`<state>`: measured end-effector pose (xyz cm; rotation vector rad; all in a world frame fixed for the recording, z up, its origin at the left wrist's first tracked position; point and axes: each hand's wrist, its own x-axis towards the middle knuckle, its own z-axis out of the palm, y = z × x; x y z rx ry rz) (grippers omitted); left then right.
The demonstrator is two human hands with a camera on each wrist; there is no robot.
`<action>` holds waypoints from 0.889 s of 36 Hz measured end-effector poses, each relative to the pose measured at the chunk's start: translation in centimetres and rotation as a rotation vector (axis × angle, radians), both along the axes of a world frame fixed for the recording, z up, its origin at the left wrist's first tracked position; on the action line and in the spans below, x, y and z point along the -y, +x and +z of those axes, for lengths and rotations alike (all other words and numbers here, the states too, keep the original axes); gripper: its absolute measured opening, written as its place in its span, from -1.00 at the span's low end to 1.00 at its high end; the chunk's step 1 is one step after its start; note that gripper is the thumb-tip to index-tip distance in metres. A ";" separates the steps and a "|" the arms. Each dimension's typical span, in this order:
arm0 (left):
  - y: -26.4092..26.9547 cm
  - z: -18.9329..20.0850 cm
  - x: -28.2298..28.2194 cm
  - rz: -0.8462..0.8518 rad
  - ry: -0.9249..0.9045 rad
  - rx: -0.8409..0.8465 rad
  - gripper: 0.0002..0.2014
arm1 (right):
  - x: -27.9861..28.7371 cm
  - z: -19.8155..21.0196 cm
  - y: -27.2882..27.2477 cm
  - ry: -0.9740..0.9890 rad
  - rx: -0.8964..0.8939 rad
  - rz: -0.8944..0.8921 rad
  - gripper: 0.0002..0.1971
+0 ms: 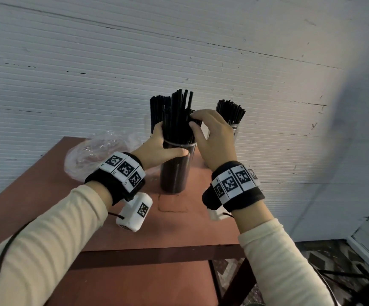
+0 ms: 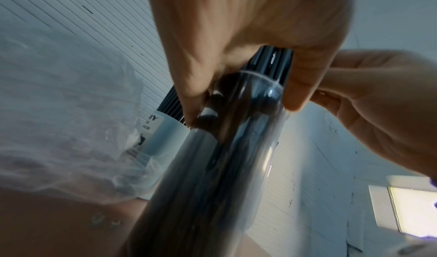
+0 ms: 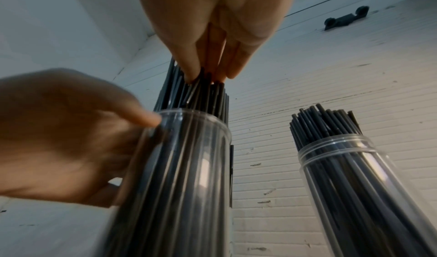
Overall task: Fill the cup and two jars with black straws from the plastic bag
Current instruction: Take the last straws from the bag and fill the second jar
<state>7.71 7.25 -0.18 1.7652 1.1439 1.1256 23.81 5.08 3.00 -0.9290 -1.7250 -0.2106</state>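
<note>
A tall clear jar [image 1: 174,171] [image 3: 184,167] packed with black straws [image 1: 179,111] stands mid-table. My left hand [image 1: 168,142] [image 2: 236,92] grips it at the rim, thumb across the front and fingers round the straw bundle just above. My right hand [image 1: 191,120] [image 3: 205,74] reaches in from the right and pinches a few of that bundle's straws near their tops. Behind stands a white cup [image 2: 163,135] of straws [image 1: 157,111]. A second clear jar [image 3: 354,176] of straws [image 1: 231,111] stands at the right. The crumpled clear plastic bag [image 1: 95,149] lies to the left.
The reddish-brown table [image 1: 135,228] is small, with its front edge close to me and a white ribbed wall [image 1: 179,51] right behind the containers. Patterned floor [image 1: 333,261] shows at the lower right.
</note>
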 end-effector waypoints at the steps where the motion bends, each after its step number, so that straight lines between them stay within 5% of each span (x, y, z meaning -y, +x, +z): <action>1: -0.3 0.1 0.0 -0.006 -0.010 0.004 -0.10 | 0.0 0.1 0.0 0.006 -0.002 0.000 -0.84; 5: -1.8 0.6 0.4 0.004 0.006 -0.005 -0.06 | 0.3 0.8 -0.1 -0.006 0.011 0.013 -0.84; 10: -2.7 1.5 0.9 -0.020 0.031 -0.041 -0.43 | 0.9 2.5 -0.5 -0.036 -0.022 0.007 -0.74; 15: -2.9 1.7 0.9 -0.055 -0.044 -0.048 -0.25 | 1.9 3.5 -1.5 0.134 0.001 0.027 -0.71; 20: -2.5 1.0 1.4 0.032 -0.017 -0.029 0.04 | 1.6 3.2 -2.4 0.064 0.120 0.001 -0.72; 32: -2.3 0.4 1.3 0.082 -0.002 -0.018 0.09 | 1.7 2.0 -3.5 -0.006 0.100 0.002 -0.82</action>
